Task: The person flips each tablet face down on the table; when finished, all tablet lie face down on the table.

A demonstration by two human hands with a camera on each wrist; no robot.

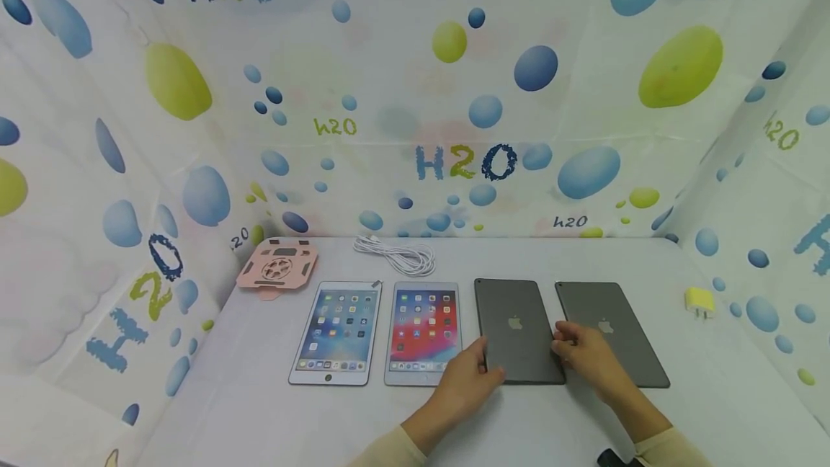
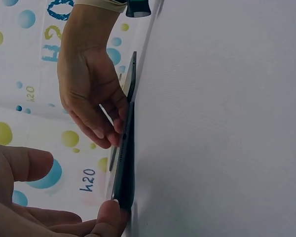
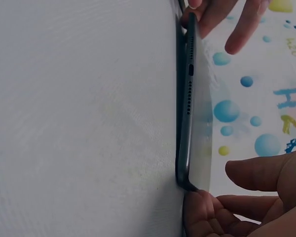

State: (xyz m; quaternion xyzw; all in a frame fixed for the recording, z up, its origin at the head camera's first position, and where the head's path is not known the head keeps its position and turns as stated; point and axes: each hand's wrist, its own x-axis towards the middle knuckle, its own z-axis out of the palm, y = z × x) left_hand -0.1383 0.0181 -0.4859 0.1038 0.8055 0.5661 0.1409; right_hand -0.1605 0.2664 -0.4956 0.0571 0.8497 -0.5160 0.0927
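Both hands are at the edges of a dark grey tablet that lies back side up, its apple logo showing. My left hand has its fingers at the tablet's left edge, with the thumb raised apart. On the opposite edge, my right hand has bent fingertips at the side; its thumb stands away in the right wrist view. A dark strip shows under the tablet's near edge, along the port and speaker holes. The right hand overlaps a second dark grey tablet, also back side up.
Two white tablets with lit screens lie to the left, one with a blue screen, one with a red and blue screen. Behind them are a pink stand with a fan pattern and a coiled white cable. A yellow charger plug lies far right.
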